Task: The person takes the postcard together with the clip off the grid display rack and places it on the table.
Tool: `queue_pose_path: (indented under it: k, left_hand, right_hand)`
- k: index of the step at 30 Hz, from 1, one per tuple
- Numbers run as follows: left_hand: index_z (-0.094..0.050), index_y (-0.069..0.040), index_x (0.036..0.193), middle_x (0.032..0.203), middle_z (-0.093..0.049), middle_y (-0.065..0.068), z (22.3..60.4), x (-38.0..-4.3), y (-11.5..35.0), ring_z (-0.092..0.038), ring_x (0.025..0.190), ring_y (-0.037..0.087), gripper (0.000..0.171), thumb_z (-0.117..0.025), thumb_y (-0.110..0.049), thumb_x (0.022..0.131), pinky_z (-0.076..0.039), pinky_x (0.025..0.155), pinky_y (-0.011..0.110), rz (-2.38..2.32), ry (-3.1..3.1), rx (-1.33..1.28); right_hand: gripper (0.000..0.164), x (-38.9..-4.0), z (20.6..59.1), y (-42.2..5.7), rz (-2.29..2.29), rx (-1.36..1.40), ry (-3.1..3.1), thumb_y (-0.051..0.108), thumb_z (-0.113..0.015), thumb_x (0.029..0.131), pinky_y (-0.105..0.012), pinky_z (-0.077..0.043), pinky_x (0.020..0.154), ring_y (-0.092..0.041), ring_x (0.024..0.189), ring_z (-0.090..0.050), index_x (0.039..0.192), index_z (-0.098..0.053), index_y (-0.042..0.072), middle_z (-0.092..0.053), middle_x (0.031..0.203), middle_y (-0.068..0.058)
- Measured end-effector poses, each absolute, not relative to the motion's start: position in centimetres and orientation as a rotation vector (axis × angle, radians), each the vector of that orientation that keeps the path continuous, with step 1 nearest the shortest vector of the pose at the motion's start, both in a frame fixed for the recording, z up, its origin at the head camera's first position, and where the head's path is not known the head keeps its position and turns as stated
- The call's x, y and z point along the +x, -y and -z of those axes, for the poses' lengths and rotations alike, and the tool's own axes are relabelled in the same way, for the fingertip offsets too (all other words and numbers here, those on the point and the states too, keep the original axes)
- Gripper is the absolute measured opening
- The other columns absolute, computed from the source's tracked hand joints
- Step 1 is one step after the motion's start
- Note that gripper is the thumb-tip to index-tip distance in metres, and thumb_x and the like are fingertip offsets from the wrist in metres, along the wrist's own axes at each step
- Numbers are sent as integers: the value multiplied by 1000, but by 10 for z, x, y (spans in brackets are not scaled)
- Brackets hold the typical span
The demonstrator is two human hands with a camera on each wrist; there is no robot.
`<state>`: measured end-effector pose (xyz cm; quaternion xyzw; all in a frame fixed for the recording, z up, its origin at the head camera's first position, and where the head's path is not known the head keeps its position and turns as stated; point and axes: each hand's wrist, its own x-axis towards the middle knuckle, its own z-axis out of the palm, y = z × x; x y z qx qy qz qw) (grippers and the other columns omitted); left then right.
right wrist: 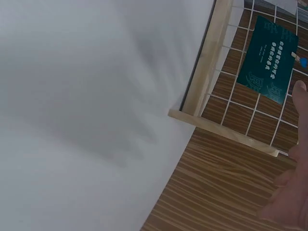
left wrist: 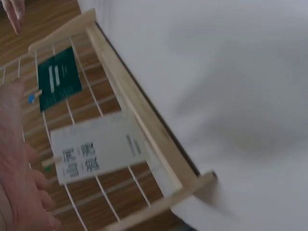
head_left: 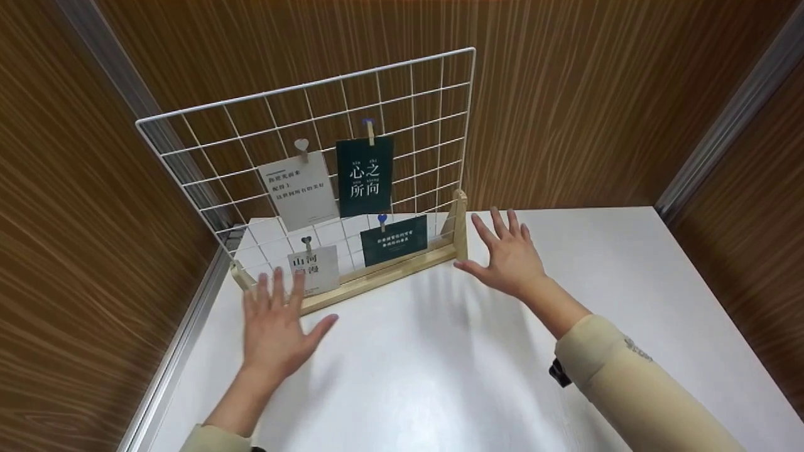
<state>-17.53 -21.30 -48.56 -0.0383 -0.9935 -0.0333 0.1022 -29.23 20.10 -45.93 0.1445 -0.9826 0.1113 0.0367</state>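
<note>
A white wire grid panel (head_left: 433, 100) stands in a pale wooden base (head_left: 377, 282) on the table. Small clothespins hold several cards on it: a dark green card (head_left: 365, 204) and a white card (head_left: 301, 207) above, a smaller green card (head_left: 394, 242) and a white card (head_left: 328, 267) below. My left hand (head_left: 276, 336), fingers spread, is in front of the base's left end and partly covers the lower white card. To the right of the base's right end, my right hand (head_left: 510, 260) also has its fingers spread. Neither hand holds anything.
The white tabletop (head_left: 402, 370) carries the stand near its back left. Brown wood-grain walls (head_left: 603, 113) rise behind and at both sides, with grey metal strips (head_left: 728, 119) in the corners. Shadows of the hands fall on the table.
</note>
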Motion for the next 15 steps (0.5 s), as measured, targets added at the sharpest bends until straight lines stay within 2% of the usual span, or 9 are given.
queue_pose_path:
  k: [4, 8, 15]
  left_hand:
    - [-27, -6, 167, 169, -15, 34, 476, -172, 247, -9, 155, 58, 104, -43, -82, 98, -1, 122, 73, 108, 2904, -41]
    - [-29, -2, 166, 166, -18, 39, 467, -174, 274, -13, 152, 63, 104, -46, -79, 98, -4, 120, 78, 111, 2881, 4]
    - [-31, -2, 165, 165, -17, 42, 461, -185, 293, -14, 152, 64, 104, -48, -80, 97, -7, 118, 80, 127, 2897, 41]
  right_hand:
    - [98, -305, 448, -194, -293, 494, 3016, 72, -59, 96, -67, -13, 126, -49, 160, -3, 171, -22, 19, -12, 175, -23]
    - [96, -317, 440, -190, -275, 531, 3006, 70, -60, 97, -67, -13, 126, -48, 160, -5, 170, -24, 19, -13, 175, -24]
    - [98, -334, 432, -185, -313, 549, 3045, 71, -60, 97, -66, -10, 126, -48, 160, -3, 171, -20, 21, -12, 175, -22]
